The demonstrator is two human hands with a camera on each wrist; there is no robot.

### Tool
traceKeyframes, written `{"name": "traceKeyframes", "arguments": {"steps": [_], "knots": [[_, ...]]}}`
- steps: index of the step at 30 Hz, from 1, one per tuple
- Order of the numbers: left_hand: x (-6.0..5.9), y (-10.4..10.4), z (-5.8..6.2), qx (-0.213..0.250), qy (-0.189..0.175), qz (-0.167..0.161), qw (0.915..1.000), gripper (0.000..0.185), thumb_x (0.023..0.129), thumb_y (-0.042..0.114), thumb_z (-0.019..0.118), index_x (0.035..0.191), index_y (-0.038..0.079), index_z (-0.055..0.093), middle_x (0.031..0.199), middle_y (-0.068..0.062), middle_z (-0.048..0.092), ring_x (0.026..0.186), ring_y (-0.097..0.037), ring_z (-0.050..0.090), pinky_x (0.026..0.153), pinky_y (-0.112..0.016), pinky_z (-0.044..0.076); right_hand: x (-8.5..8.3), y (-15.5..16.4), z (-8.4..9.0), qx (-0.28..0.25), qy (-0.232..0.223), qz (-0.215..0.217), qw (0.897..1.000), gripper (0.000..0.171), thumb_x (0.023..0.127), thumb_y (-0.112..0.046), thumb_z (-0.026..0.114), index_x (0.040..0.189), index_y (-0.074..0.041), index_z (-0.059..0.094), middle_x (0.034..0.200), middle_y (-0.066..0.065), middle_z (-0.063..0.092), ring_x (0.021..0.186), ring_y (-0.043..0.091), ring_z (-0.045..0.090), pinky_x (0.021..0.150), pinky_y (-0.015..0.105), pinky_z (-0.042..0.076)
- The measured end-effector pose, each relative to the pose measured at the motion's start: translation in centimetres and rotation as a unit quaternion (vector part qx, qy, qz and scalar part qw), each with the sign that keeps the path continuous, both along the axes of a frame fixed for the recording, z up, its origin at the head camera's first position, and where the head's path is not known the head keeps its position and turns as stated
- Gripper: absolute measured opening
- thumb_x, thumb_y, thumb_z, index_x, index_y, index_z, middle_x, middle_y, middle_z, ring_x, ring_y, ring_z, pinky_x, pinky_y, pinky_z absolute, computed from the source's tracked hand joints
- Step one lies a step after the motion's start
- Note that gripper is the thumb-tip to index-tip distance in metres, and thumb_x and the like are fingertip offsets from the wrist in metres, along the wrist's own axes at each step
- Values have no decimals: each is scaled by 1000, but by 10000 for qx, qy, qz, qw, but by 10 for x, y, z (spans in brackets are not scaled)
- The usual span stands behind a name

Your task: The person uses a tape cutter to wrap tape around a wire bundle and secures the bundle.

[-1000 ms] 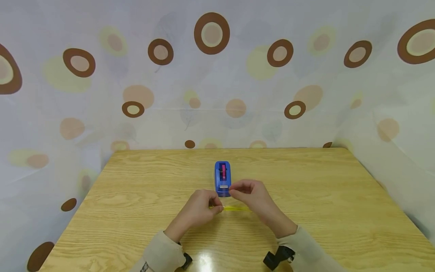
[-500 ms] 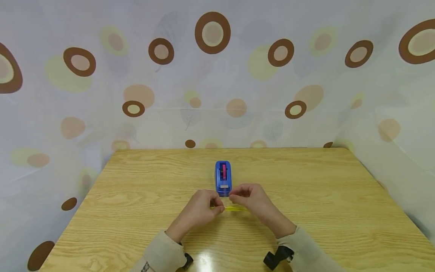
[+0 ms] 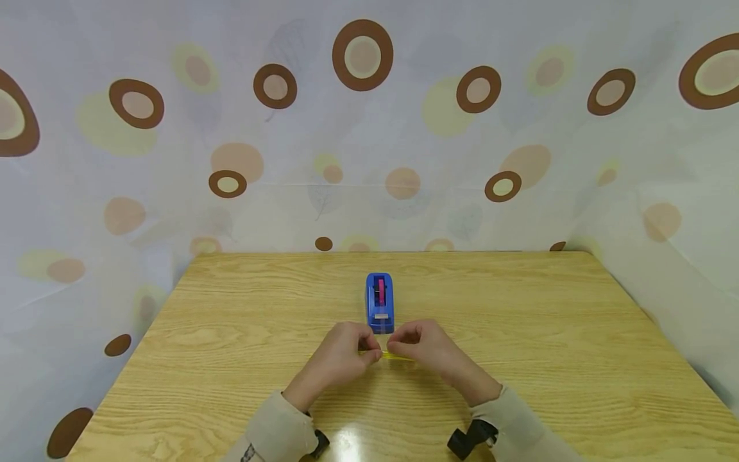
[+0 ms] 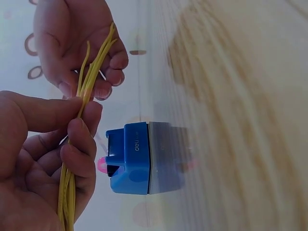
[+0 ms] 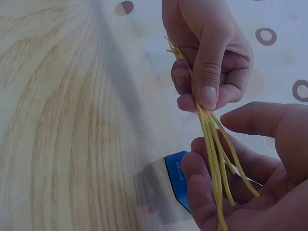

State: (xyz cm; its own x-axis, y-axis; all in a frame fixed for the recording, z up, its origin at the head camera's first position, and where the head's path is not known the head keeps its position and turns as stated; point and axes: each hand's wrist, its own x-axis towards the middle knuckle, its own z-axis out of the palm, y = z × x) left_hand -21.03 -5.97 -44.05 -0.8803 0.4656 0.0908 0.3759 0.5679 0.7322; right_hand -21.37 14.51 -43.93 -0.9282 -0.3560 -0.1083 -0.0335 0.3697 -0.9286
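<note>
Now the right hand sits lower in the head view than one second ago, down from beside the blue tape dispenser to just beside the left hand, which stays nearly where it was. The left hand pinches a bundle of yellow strands between thumb and fingers, at lower centre of the frame; the right hand is partly open, thumb and fingertips apart, loose strand ends lying across its fingers. Wood grain of the tabletop spreads widely left and right of both hands, its far edge running mid-frame against a patterned backdrop. Just beyond the fingers, the dispenser stands directly ahead, a pink roll inside. Black wrist cameras flank the lower centre.
</note>
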Motion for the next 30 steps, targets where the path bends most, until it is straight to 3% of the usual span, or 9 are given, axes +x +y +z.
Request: {"name": "traceKeyframes", "arguments": {"steps": [5, 12, 18, 30], "knots": [[0, 0, 0, -34, -9, 28, 10000, 16, 88, 8, 73, 75, 15, 69, 71, 12, 61, 65, -7, 54, 59, -24, 48, 0, 0, -2, 88, -39, 121, 9999, 13, 92, -15, 71, 95, -3, 74, 90, 3, 68, 81, 17, 57, 70, 32, 49], [-1, 1, 0, -97, 9, 11, 10000, 15, 88, 7, 73, 76, 14, 70, 73, 12, 61, 68, -7, 55, 62, -25, 48, 1, -2, -4, -583, -528, 320, 9964, 14, 94, -7, 67, 98, 5, 70, 91, 13, 71, 86, 26, 70, 76, 37, 57], [0, 1, -1, -121, 21, -22, 9999, 17, 88, 6, 74, 75, 16, 68, 73, 12, 60, 68, -7, 55, 63, -24, 49, 2, -3, -6, -503, -539, 397, 9965, 16, 92, -11, 70, 95, 5, 70, 84, 17, 72, 78, 26, 70, 70, 37, 57], [-1, 2, -2, -232, 55, -26, 9997, 16, 89, 8, 73, 76, 16, 68, 74, 12, 60, 69, -7, 54, 64, -24, 48, -1, -1, -9, -727, -793, 443, 9932, 14, 94, -8, 68, 96, 6, 68, 89, 17, 72, 83, 27, 70, 73, 38, 57]]}}
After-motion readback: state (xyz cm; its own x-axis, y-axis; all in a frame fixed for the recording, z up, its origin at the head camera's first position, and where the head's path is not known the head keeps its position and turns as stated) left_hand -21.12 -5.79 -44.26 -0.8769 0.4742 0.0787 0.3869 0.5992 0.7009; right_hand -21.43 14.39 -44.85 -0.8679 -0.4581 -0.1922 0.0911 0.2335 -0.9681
